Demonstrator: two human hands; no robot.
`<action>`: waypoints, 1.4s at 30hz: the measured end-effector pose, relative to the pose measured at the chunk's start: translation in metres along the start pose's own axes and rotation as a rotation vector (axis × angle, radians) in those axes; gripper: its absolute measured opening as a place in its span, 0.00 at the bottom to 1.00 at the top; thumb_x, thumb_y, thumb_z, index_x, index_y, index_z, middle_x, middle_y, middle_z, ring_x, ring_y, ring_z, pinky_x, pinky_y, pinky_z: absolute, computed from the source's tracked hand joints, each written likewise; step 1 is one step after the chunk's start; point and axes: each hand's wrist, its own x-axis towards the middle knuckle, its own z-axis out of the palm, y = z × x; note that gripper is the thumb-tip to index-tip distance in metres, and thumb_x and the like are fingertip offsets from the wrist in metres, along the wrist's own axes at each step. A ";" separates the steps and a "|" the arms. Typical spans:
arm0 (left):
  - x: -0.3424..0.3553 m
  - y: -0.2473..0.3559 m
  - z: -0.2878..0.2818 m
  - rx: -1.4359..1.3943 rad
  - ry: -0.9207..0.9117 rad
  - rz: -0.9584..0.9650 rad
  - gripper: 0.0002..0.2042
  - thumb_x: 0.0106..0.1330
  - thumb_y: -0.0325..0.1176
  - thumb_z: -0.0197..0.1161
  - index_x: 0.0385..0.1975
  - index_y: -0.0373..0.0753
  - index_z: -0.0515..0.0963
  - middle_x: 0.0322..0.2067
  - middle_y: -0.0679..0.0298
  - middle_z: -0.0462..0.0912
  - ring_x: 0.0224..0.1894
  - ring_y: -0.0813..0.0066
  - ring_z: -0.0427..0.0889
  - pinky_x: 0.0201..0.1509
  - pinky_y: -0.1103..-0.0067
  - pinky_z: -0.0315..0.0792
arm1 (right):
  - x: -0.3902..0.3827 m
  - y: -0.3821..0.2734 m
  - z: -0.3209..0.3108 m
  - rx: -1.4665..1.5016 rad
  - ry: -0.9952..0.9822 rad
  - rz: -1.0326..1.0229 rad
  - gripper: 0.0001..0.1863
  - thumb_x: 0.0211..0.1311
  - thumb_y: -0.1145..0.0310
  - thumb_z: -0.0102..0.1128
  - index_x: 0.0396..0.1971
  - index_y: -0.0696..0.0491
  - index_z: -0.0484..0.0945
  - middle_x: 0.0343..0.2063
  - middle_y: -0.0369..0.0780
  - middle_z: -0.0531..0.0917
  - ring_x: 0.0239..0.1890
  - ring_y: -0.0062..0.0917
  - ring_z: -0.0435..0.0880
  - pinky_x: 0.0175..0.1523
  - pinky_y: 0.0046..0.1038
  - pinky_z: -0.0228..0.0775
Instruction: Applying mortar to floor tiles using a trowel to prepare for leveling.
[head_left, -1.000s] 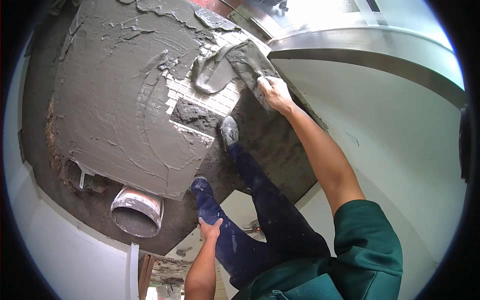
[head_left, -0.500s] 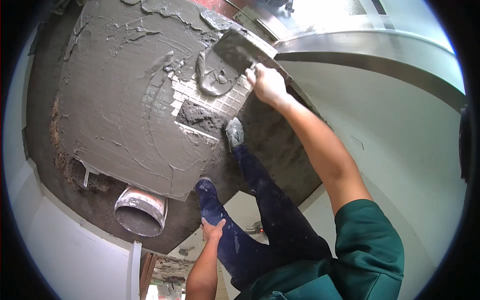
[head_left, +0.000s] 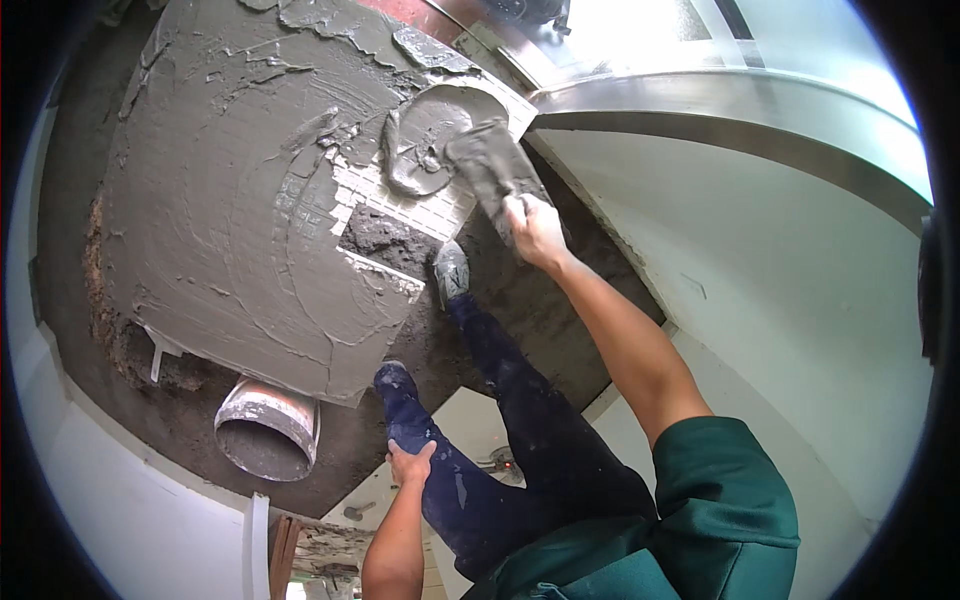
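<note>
My right hand (head_left: 535,230) is closed round the handle of a mortar-smeared trowel (head_left: 490,165). Its blade hangs over the right edge of a large slab (head_left: 430,205), whose pale gridded face shows in part. Grey wet mortar (head_left: 220,200) coats most of that slab, with ridges and loose clumps. Left of the trowel lies a thick rounded patch of mortar (head_left: 415,150), apart from the spread layer. My left hand (head_left: 410,462) rests on my left knee, thumb apart from the fingers and nothing held.
A dirty bucket (head_left: 265,430) lies on its side by the slab's near left corner. My shoe (head_left: 452,272) stands against the slab's near edge, beside a rough dark gap (head_left: 385,240). A white wall panel (head_left: 740,230) rises at right under a metal-looking ledge (head_left: 740,105).
My right hand has drawn the trowel toward me, off the mortar patch, and turned its blade. The rounded patch is now uncovered. My left hand stays on my knee; the view shifted slightly.
</note>
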 end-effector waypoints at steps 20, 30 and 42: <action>-0.007 0.009 0.000 0.007 -0.029 -0.031 0.57 0.50 0.55 0.81 0.77 0.42 0.54 0.73 0.44 0.61 0.74 0.45 0.64 0.77 0.61 0.63 | 0.076 -0.040 -0.025 0.859 0.115 0.447 0.23 0.74 0.49 0.51 0.21 0.49 0.71 0.12 0.34 0.70 0.08 0.22 0.66 0.13 0.30 0.59; 0.006 -0.005 0.005 0.041 0.013 0.014 0.58 0.49 0.57 0.81 0.77 0.42 0.54 0.74 0.43 0.60 0.73 0.45 0.67 0.76 0.59 0.64 | 0.062 0.032 0.029 -0.091 0.306 -0.338 0.20 0.79 0.55 0.47 0.33 0.57 0.75 0.22 0.50 0.77 0.28 0.44 0.81 0.39 0.43 0.74; -0.001 0.005 -0.003 0.030 0.030 0.013 0.56 0.50 0.53 0.82 0.76 0.39 0.56 0.71 0.43 0.65 0.72 0.45 0.67 0.76 0.62 0.64 | 0.054 0.049 0.025 0.297 -0.029 -0.244 0.20 0.76 0.58 0.56 0.29 0.59 0.77 0.21 0.45 0.77 0.24 0.29 0.76 0.32 0.36 0.68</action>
